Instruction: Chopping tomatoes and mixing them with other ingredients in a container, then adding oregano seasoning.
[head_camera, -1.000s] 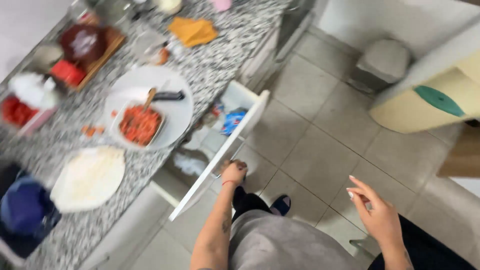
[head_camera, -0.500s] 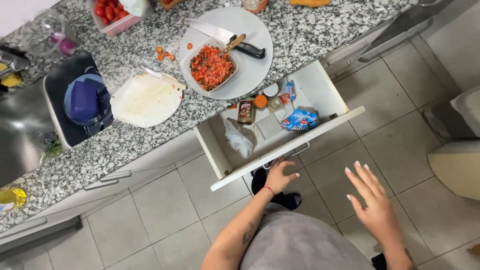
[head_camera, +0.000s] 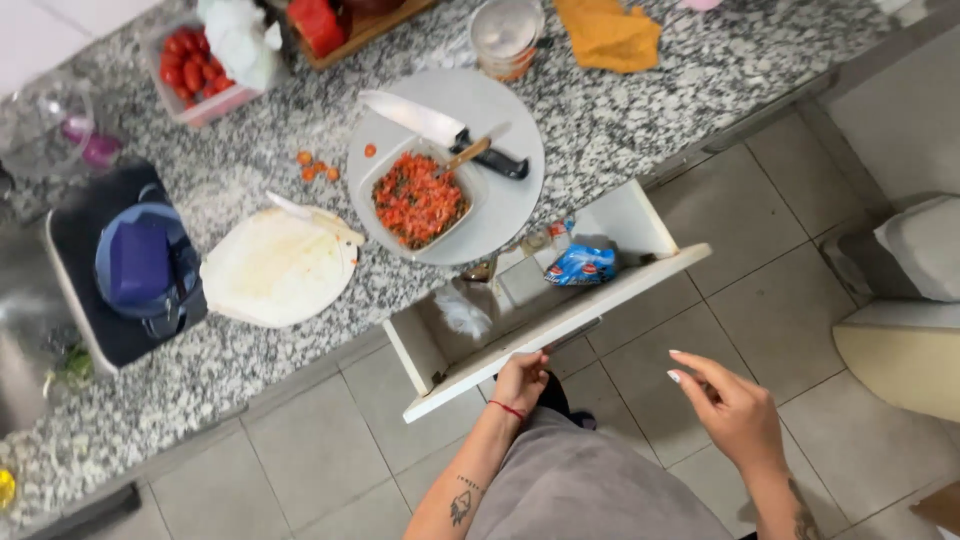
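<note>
While the right hand (head_camera: 735, 415) hangs open and empty above the floor tiles, the left hand (head_camera: 522, 380) closes its grip on the front panel of the white drawer (head_camera: 560, 325), which stands pulled out beneath the granite worktop (head_camera: 660, 90). Inside lie a blue packet (head_camera: 582, 266) and a clear bag (head_camera: 462, 312); nothing is lifted out yet. Beyond, a dish of chopped tomato (head_camera: 417, 198) and a knife (head_camera: 440, 128) rest on a round plate (head_camera: 500, 205).

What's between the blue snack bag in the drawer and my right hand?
In the head view, only the drawer's white front panel and bare floor tiles lie between the blue bag and the right hand.
</note>
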